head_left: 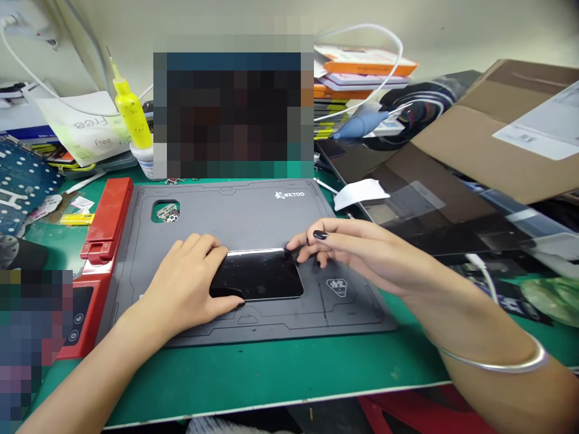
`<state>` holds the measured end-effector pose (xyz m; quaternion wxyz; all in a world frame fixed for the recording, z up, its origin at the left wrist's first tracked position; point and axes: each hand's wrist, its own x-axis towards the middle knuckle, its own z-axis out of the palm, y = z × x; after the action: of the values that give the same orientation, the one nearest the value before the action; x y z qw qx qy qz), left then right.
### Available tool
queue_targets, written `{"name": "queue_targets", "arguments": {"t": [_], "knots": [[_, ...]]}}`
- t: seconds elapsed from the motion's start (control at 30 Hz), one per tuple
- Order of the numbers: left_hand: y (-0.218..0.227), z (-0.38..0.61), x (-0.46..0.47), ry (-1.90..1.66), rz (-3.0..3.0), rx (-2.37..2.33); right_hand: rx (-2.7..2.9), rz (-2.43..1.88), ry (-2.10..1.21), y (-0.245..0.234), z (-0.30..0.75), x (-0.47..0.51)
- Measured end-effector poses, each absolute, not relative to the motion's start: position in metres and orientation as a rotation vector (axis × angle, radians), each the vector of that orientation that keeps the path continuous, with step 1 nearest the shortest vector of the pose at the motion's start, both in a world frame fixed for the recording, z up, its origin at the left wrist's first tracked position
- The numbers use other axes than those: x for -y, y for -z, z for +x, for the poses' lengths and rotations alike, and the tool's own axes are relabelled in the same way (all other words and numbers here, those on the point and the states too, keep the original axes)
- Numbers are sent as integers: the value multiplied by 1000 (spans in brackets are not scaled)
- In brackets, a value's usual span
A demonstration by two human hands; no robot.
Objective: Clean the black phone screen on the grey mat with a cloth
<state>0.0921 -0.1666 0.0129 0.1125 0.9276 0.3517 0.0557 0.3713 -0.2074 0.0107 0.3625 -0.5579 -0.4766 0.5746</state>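
Note:
A black phone (pixel 262 274) lies flat on a grey work mat (pixel 235 211) in the middle of the green bench. My left hand (pixel 185 283) rests over the phone's left end, fingers curled over its top edge and thumb along its near edge. My right hand (pixel 348 244) reaches in from the right and touches the phone's upper right corner with its fingertips held together. A silver bangle (pixel 497 361) sits on my right wrist.
A red heating tool (pixel 102 235) runs along the mat's left side. A yellow squeeze bottle (pixel 131 114) stands behind it. A cardboard box (pixel 506 126) and dark sheets crowd the right. A white cable (pixel 389 54) loops at the back, by stacked orange boxes (pixel 362 69).

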Motion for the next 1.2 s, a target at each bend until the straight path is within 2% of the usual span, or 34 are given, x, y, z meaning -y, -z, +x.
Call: {"name": "queue_targets", "arguments": {"t": [0.63,1.03,1.2], "knots": [[-14,93,168,-141,2736,-1061,890,-1324,-1786,-15,379,204],[-15,92,168,-200,2820,-1011,876,-1333,-1788,-18,372,206],[-14,90,169,-383,2841,-940,932,-1358,-1606,-18,366,208]]}}
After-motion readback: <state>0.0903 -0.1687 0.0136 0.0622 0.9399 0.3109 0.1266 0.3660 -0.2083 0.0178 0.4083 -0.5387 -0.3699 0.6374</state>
